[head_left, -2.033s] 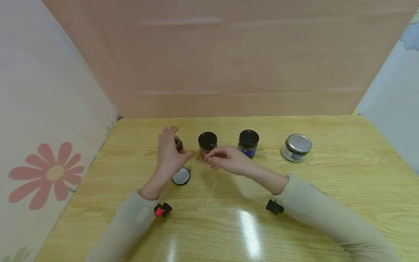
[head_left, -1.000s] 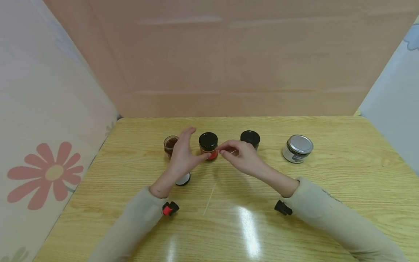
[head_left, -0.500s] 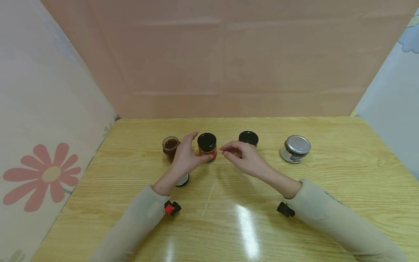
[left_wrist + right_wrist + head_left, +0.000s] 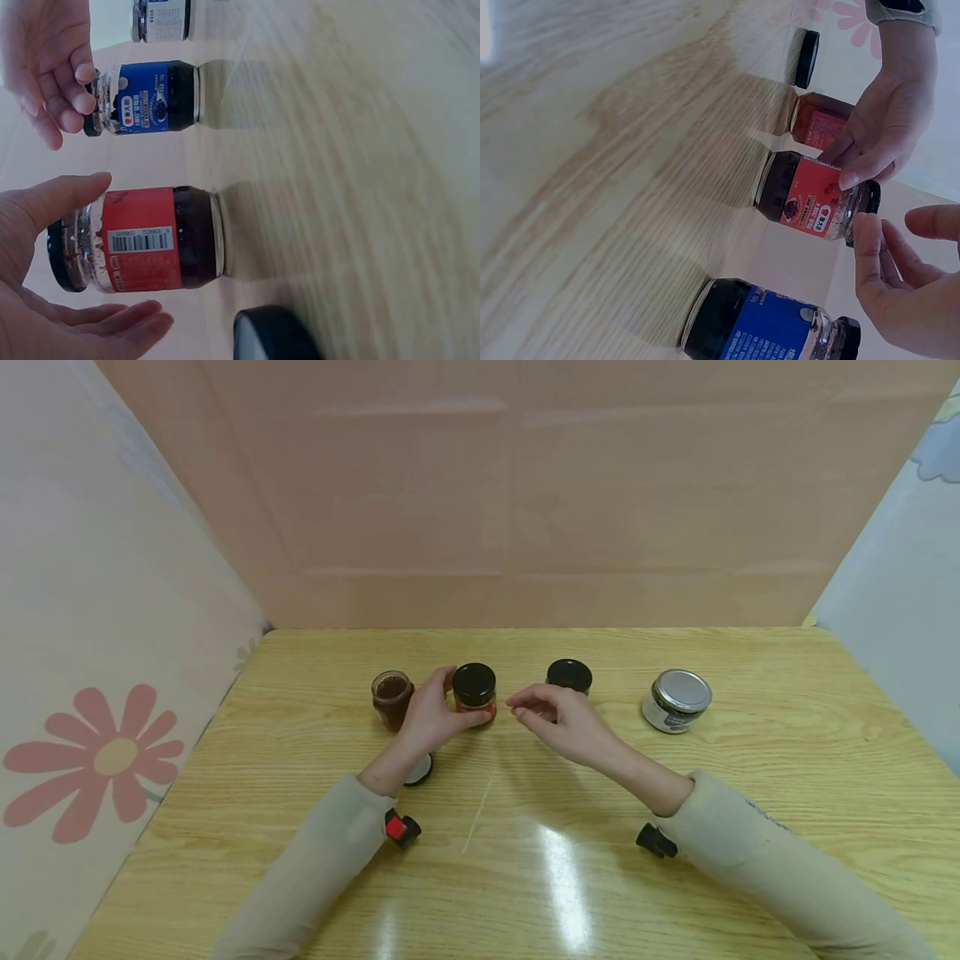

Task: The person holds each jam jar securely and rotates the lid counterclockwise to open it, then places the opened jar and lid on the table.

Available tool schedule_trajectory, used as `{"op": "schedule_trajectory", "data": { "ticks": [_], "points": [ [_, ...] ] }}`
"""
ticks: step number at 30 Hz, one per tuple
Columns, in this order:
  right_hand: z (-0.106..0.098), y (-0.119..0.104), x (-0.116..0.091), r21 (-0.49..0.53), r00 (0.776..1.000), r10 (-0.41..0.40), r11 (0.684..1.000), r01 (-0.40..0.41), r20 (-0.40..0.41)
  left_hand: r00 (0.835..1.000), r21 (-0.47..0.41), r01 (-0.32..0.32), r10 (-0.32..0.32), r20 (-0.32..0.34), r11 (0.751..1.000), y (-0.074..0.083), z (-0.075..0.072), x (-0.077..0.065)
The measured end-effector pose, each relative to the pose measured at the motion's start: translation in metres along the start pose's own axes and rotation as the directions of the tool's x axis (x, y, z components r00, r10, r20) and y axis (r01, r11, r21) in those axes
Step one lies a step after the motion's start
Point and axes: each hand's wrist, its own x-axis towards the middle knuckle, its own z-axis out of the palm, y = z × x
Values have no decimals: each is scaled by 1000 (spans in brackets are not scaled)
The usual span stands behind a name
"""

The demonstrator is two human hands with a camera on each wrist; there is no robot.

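A red-labelled glass jar (image 4: 142,240) with a black lid (image 4: 474,682) stands upright on the table. Around it reaches my left hand (image 4: 437,714), thumb in front and fingers at the far left side. In the left wrist view a gap shows between those extended fingers and the glass. My right hand (image 4: 564,720) hovers just right of this jar, fingers loosely bent and holding nothing. Partly behind the right hand is a blue-labelled jar (image 4: 150,97), its black lid on. Left of my left hand stands a lidless jar (image 4: 390,697) with dark brown contents.
A loose black lid (image 4: 422,768) lies with its pale inside up, partly behind the left wrist. Further right stands a wide jar (image 4: 678,702) with a silver lid. A pinkish-brown panel (image 4: 510,527) rises along the back edge of the wooden table (image 4: 510,877).
My left hand has moved right, from the lidless jar to the red-labelled one, its thumb now across the front. My right hand has shifted right, away from that jar.
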Motion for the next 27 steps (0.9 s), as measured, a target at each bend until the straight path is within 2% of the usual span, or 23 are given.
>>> {"op": "schedule_trajectory", "data": {
  "ticks": [10,27],
  "points": [
    [-2,0,-1,12,1000,11,1000,-11,11,999,-66,38,-39,-10,997,0,6,4],
    [-2,-2,-5,-11,1000,2,1000,-2,10,995,-49,95,-96,-9,994,-1,13,8]
  ]
}}
